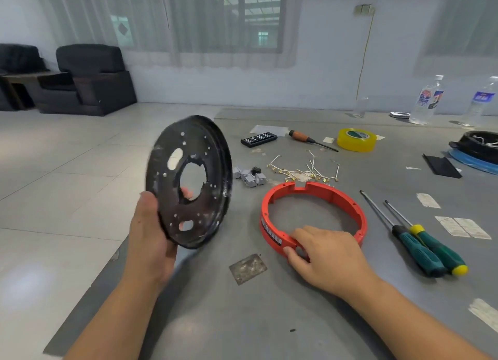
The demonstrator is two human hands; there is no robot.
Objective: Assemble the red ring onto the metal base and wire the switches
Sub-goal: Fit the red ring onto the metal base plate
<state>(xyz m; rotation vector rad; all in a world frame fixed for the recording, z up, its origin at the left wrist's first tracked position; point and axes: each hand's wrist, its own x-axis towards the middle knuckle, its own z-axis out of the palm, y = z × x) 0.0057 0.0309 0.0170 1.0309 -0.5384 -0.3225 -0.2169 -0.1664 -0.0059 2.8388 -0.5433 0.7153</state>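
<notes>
Nothing joined yet: base and ring apart

Two main parts are seen separate. The base (190,182) is held tilted above the table (269,305) edge, gripped at its lower rim by the left hand (151,241), with a fingertip showing through the centre hole. The ring (314,217) lies flat on the table, its near rim pinched by the right hand (326,254). No fitting of ring to base is judged done. The switches (249,175) sit in a small cluster and the wires (304,169) lie loose beside them, none connected. Two screwdrivers (420,241) lie untouched right of the ring. Assembly, fastening and all wiring are judged outstanding.
</notes>
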